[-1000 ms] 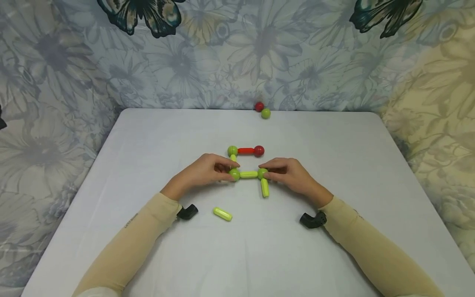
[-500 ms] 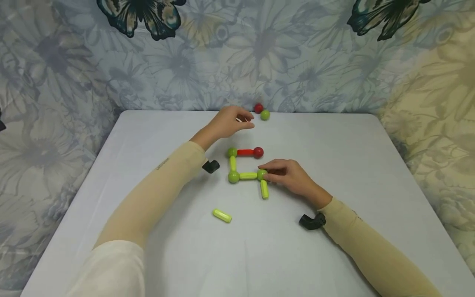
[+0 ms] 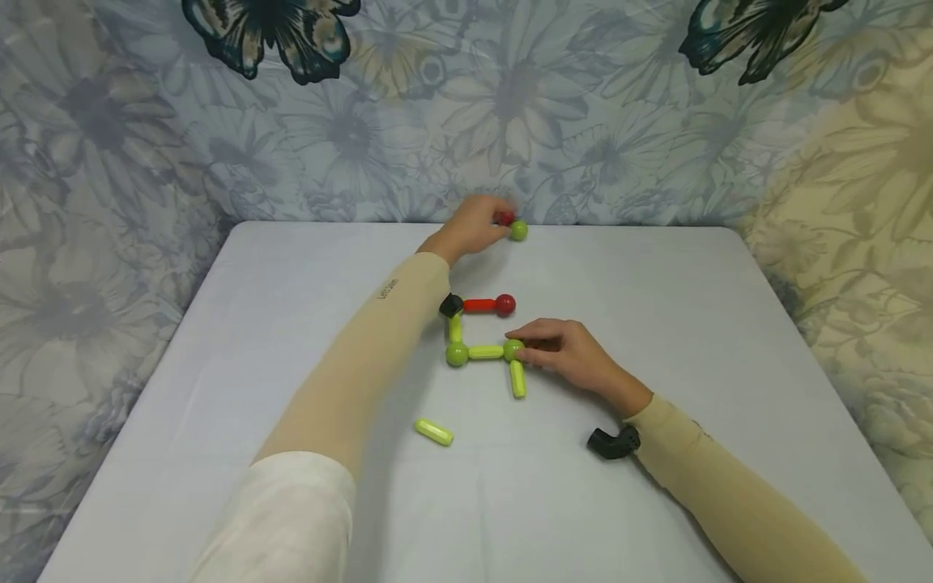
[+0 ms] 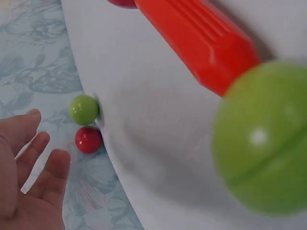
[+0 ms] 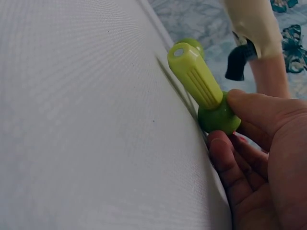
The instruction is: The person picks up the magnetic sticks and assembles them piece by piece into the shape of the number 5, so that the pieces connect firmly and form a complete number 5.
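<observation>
At the far edge of the surface (image 3: 619, 275), the left hand (image 3: 477, 223) reaches toward a loose red ball (image 4: 88, 139) and a loose green ball (image 4: 84, 110); the head view blurs its fingertips and half covers the red one, so contact is hard to judge, but the left wrist view shows the fingers spread and holding nothing, and cuts off the rest of the hand. Nearer the middle of the surface lies a joined figure of rods and balls. The black wrist mount (image 3: 451, 305) hides its far-left corner ball (image 4: 264, 143) from the head camera; the left wrist view shows that ball, cropped, with the red rod (image 3: 479, 305) meeting it. The rod's end ball (image 3: 505, 304) is nearly all out of that close view. The right hand (image 3: 568, 352) pinches the figure's green ball (image 5: 218, 119) farthest toward the right edge, covering part of it; a green rod (image 3: 517, 380) points from it toward the near edge. A loose rod (image 3: 433, 431) lies closer to that edge, which falls outside the head view.
</observation>
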Motion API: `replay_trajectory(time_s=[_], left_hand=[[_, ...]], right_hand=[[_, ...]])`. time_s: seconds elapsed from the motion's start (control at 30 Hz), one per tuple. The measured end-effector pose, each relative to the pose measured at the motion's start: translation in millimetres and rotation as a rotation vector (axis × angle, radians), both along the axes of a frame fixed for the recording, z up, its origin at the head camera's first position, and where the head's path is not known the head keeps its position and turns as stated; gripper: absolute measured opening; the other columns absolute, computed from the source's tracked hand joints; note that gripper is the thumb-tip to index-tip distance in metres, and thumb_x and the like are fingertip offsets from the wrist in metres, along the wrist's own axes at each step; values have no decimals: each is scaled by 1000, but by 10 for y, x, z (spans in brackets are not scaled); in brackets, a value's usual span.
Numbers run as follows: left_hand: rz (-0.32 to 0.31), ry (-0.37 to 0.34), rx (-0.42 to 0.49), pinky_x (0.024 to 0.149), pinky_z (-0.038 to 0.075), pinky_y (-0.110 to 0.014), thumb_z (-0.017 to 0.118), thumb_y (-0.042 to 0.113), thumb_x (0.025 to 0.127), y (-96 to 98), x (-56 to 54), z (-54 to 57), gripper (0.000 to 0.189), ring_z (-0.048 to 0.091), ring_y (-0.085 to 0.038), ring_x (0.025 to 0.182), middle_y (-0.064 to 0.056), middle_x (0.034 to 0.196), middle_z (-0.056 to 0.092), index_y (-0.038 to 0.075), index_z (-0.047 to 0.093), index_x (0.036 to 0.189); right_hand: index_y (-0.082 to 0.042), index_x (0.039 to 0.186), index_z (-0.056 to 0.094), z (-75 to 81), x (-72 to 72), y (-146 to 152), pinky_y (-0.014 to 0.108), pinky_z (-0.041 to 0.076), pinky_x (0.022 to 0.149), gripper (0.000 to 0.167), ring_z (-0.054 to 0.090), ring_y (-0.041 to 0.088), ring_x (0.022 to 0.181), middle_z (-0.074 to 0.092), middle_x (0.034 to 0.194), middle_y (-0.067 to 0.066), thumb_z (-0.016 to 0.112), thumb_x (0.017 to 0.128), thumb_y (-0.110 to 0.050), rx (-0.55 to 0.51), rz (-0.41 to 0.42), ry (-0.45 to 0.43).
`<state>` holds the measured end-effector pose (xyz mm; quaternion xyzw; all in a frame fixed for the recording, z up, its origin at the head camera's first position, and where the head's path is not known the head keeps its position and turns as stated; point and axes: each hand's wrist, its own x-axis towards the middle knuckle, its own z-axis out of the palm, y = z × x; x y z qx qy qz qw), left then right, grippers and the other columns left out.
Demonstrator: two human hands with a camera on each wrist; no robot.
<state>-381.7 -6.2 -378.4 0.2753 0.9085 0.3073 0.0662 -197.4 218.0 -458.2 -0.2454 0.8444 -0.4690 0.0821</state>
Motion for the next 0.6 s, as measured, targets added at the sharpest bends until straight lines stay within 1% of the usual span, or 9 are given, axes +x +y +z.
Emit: replay_trajectory(time_s=[0.07, 0.2, 0.3, 0.43, 0.6], left_hand=[[-15, -7, -45, 122, 34, -30, 66, 17, 110, 59, -28, -6, 48, 47, -23, 150, -8, 158, 57, 7, 58, 157], [-49, -19, -106, 121, 35, -30, 58, 13, 112, 151, -62, -20, 50, 49, -23, 145, -9, 161, 53, 9, 52, 162], [-49, -19, -150, 122, 34, -32, 53, 10, 113, 200, -78, -29, 50, 48, -24, 146, -9, 162, 52, 9, 51, 162], [-42, -31, -227, 126, 28, -34, 50, 11, 114, 260, -91, -39, 48, 39, -24, 154, -6, 165, 49, 11, 51, 162], [-73, -27, -292, 125, 31, -37, 47, 10, 115, 343, -109, -78, 47, 44, -26, 152, -7, 163, 52, 10, 52, 162]], right_hand=[[-17, 129, 82, 0, 4, -5, 29, 58, 80, 31, 69, 19, 97, 77, 116, -5, 84, 99, -21, -2, 1, 3], [-17, 129, 82, -7, -1, -24, 29, 57, 84, 30, 70, 19, 100, 78, 118, -5, 84, 99, -22, -8, 8, -6], [-18, 129, 82, -11, -7, -40, 30, 57, 84, 30, 70, 19, 99, 77, 118, -5, 84, 99, -22, -5, 17, -12], [-19, 129, 82, -15, -11, -28, 29, 57, 83, 30, 69, 18, 98, 77, 118, -7, 84, 99, -21, 7, 9, 0], [-18, 128, 83, -12, -14, 17, 29, 56, 80, 29, 68, 19, 95, 77, 117, -7, 84, 98, -21, 13, -1, 11]])
